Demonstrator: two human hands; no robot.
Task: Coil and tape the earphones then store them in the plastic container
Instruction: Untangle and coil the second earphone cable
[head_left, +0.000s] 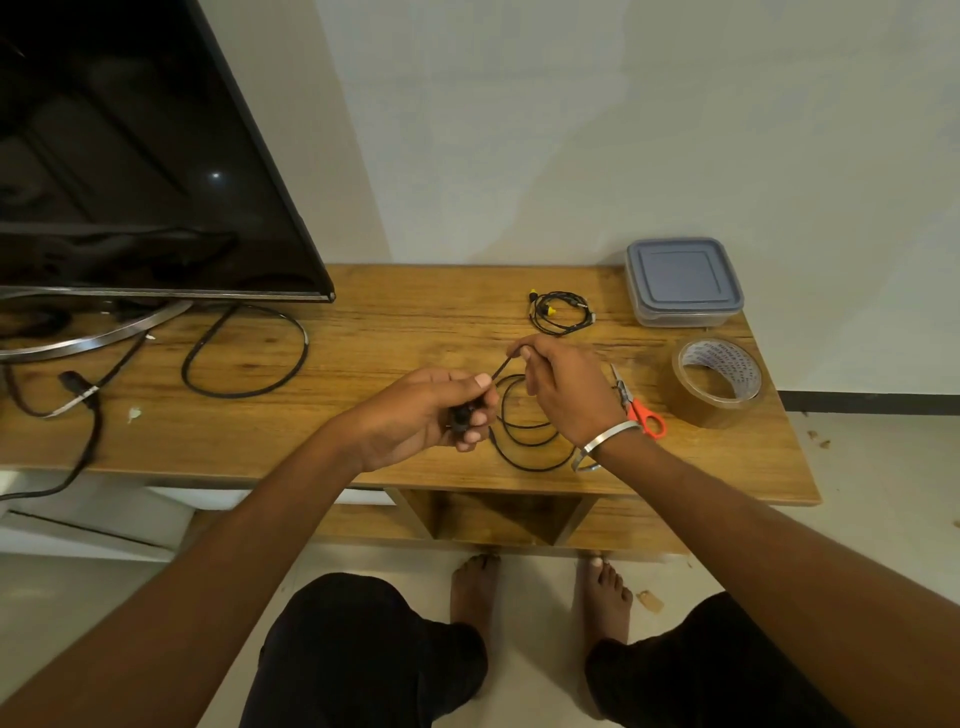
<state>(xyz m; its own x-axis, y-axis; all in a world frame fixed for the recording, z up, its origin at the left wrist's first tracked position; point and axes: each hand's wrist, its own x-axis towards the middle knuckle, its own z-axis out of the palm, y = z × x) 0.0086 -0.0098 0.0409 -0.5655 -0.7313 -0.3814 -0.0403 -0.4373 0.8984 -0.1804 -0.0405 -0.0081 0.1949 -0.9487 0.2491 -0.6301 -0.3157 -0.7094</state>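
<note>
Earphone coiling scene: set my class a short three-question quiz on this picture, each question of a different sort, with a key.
1. True or false: the plastic container has its lid on.
2. Which lies nearest the right hand? A) scissors B) tape roll C) television
3. Fill in: the left hand and right hand both hold the black ____, while a second coiled pair lies on the wooden table.

Key: 1 true; 2 A; 3 earphone cable.

A low wooden bench (395, 332) stood against a plain pale wall (571, 130); a dark television (130, 156) sat at its left end, pale tiled floor (883, 467) beneath.
</note>
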